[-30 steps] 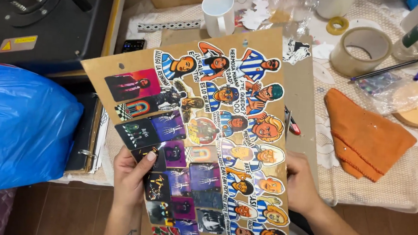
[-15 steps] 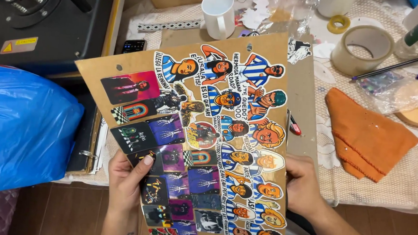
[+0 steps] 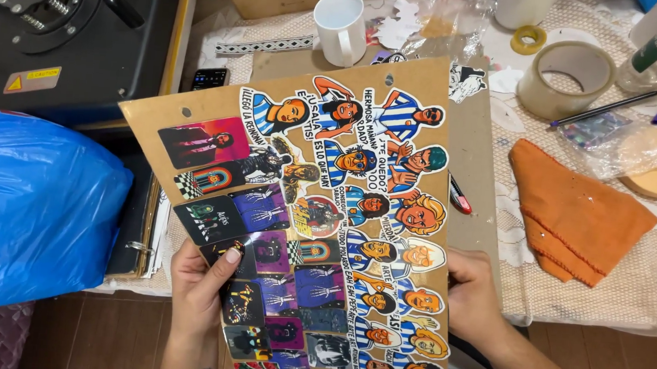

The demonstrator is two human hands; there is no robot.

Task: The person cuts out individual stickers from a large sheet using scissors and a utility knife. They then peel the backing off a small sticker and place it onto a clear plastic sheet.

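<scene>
A person is holding a brown cardboard sheet [image 3: 468, 140] covered in stickers, tilted up over the counter [image 3: 611, 293] and filling the middle of the view. The left hand [image 3: 204, 283] is gripping its lower edge at about 7 o'clock, thumb pressing on a dark square sticker [image 3: 244, 255]. The right hand [image 3: 474, 296] is clasping the opposite edge at about 4 o'clock, fingers curled behind the sheet. Cartoon figure stickers [image 3: 390, 173] are running down the right half; square purple and black ones [image 3: 266, 207] are filling the left.

To hold it well, both hands are best keeping to the edges, supporting the sheet evenly so it is not bending, with the thumb pressing lightly so no sticker corner is lifting.

At 2 o'clock, an orange cloth [image 3: 570, 214] and a tape roll [image 3: 563, 73] are lying on the counter; a white mug [image 3: 340, 26] is standing at 12 o'clock.
</scene>
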